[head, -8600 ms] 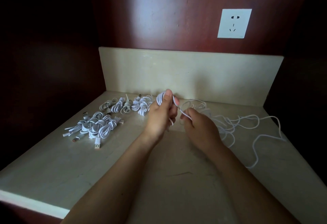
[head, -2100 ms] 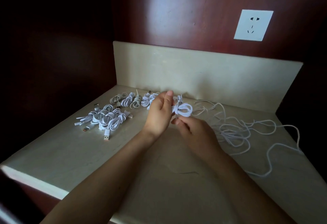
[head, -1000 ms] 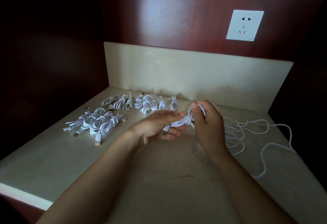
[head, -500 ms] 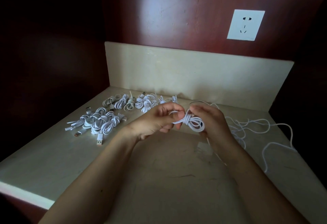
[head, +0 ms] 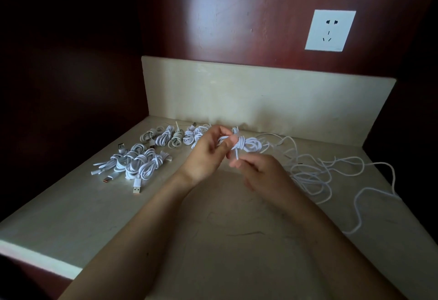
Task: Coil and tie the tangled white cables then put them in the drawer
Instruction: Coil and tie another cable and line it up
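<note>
White coiled cable (head: 250, 145), held above the table (head: 213, 247) with the left hand (head: 206, 151) gripping its loops and the right hand (head: 263, 174) pinching its tail, could unravel if the wrap slackens before the knot tightens.

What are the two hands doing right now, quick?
Left hand: grips the coil.
Right hand: pinches the same coil at its loose end.
</note>
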The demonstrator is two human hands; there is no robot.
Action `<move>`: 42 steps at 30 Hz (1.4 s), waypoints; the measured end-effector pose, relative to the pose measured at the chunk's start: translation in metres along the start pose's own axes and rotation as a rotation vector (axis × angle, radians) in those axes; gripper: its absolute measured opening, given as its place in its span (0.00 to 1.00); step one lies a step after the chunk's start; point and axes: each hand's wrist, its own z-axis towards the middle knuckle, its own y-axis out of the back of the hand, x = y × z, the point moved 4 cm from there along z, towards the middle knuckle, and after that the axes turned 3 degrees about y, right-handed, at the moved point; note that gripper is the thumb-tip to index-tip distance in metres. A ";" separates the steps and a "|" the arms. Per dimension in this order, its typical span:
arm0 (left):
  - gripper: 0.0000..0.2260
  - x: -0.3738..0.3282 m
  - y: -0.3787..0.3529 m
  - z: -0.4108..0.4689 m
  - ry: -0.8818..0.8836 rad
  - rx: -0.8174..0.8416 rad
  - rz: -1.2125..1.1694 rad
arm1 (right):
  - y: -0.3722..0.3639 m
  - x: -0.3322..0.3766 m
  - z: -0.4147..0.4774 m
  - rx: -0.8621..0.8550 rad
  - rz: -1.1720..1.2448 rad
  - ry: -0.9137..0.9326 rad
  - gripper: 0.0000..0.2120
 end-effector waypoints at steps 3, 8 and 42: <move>0.07 0.011 0.004 0.001 -0.020 -0.015 0.173 | 0.006 0.005 -0.001 -0.026 -0.004 0.005 0.10; 0.09 0.015 -0.001 -0.001 -0.033 0.117 0.309 | 0.030 0.006 0.000 -0.211 0.259 -0.083 0.15; 0.08 0.018 -0.012 -0.006 -0.049 0.188 0.247 | 0.039 -0.005 0.002 -0.091 0.312 -0.143 0.13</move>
